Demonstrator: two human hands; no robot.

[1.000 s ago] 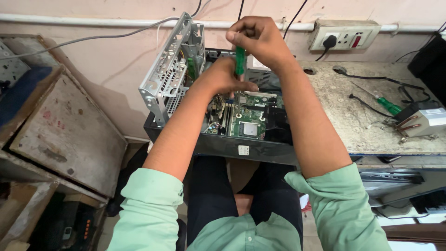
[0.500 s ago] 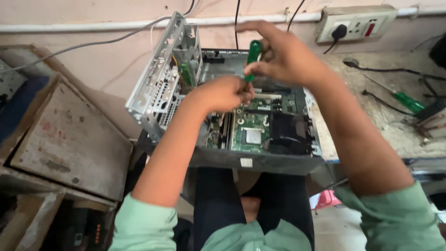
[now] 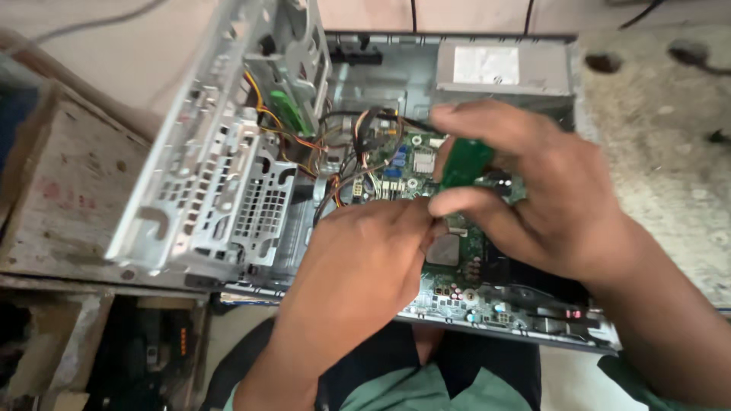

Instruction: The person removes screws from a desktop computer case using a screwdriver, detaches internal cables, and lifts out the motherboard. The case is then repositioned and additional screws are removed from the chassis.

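An open desktop computer case (image 3: pixel 381 53) lies across my lap, its green motherboard (image 3: pixel 457 281) exposed. My right hand (image 3: pixel 548 205) is closed round the green handle of a screwdriver (image 3: pixel 464 161), held over the board. My left hand (image 3: pixel 365 266) rests on the board below it, fingertips pinched at the screwdriver's lower end; the shaft and tip are hidden. A perforated metal drive cage (image 3: pixel 221 167) is swung up at the left, with orange and black wires (image 3: pixel 335 152) running under it. A grey power supply (image 3: pixel 502 68) sits at the case's far corner.
A worn grey counter (image 3: pixel 670 152) lies to the right of the case. A battered wooden crate (image 3: pixel 53 190) stands at the left, with dark clutter (image 3: pixel 145 350) on the floor beneath. My legs and green sleeves fill the bottom of the view.
The view has closed in on the case. Both hands have dropped lower over the motherboard, and my left fingertips have come up against the bottom of the screwdriver.
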